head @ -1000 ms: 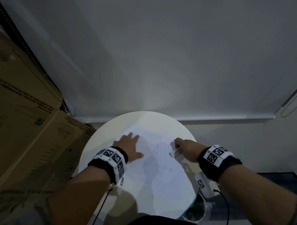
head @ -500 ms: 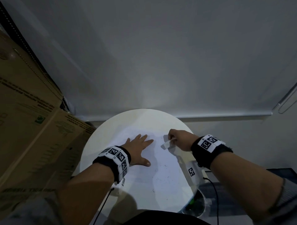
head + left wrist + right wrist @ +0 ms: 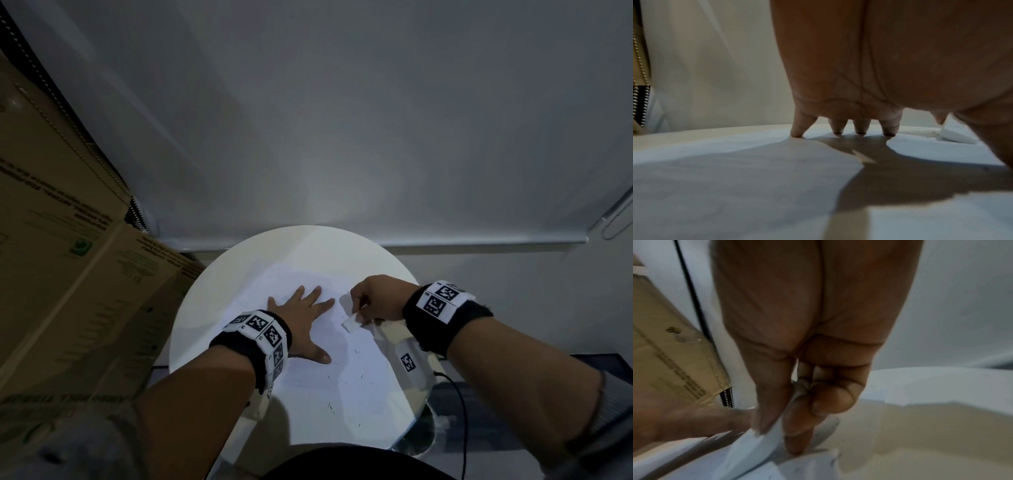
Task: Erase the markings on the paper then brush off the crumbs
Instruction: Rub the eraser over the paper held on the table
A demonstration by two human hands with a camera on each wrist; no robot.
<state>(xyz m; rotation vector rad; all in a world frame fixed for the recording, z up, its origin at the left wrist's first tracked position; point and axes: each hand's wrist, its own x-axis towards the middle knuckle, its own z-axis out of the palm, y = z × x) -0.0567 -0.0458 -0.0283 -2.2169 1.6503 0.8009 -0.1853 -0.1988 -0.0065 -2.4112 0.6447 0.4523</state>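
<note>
A white sheet of paper (image 3: 339,387) lies on a small round white table (image 3: 212,308). My left hand (image 3: 303,317) lies flat on the sheet with fingers spread; its fingertips (image 3: 860,132) press the paper (image 3: 735,178). My right hand (image 3: 371,301) pinches a white eraser (image 3: 351,323) between thumb and fingers, its lower end at the paper just right of my left fingers. In the right wrist view the eraser (image 3: 756,446) shows below the curled fingers (image 3: 797,426). It also shows as a white block (image 3: 957,137) in the left wrist view. Small dark crumbs (image 3: 346,377) are scattered over the near part of the sheet.
Large cardboard boxes (image 3: 68,274) stand close against the table's left side. A grey wall or blind (image 3: 342,137) rises right behind the table. A cable (image 3: 460,404) hangs off my right wrist beside the table's right edge.
My right hand has carried the eraser up and left across the sheet, closer to my left fingers. My left hand shifted slightly right and stayed flat on the paper.
</note>
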